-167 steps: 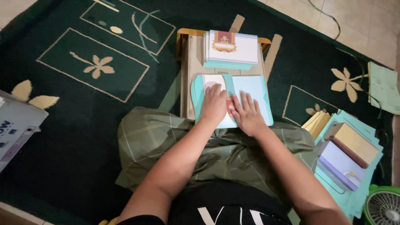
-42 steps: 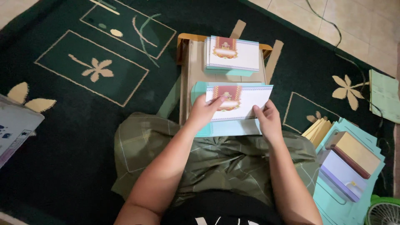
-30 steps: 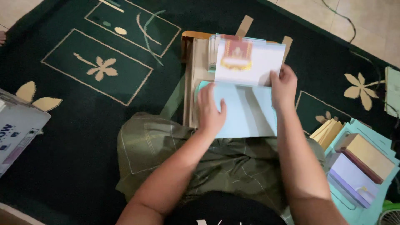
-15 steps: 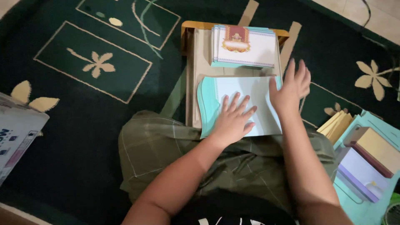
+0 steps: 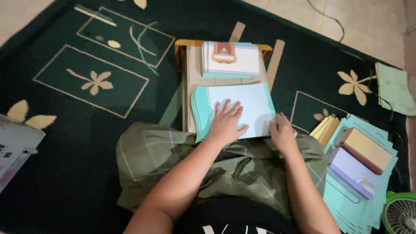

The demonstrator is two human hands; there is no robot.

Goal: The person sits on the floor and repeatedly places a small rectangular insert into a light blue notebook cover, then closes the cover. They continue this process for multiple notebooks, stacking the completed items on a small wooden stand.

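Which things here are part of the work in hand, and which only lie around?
In use: left hand flat on the light blue sheet; right hand at its edge; finished stack; small wooden table.

Lying about: fan, green paper, carpet.

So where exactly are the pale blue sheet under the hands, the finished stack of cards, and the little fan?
pale blue sheet (image 5: 251, 104), head view, bare upper part.
stack of cards (image 5: 232, 60), head view, white face of top card.
fan (image 5: 401, 215), head view, its grille.
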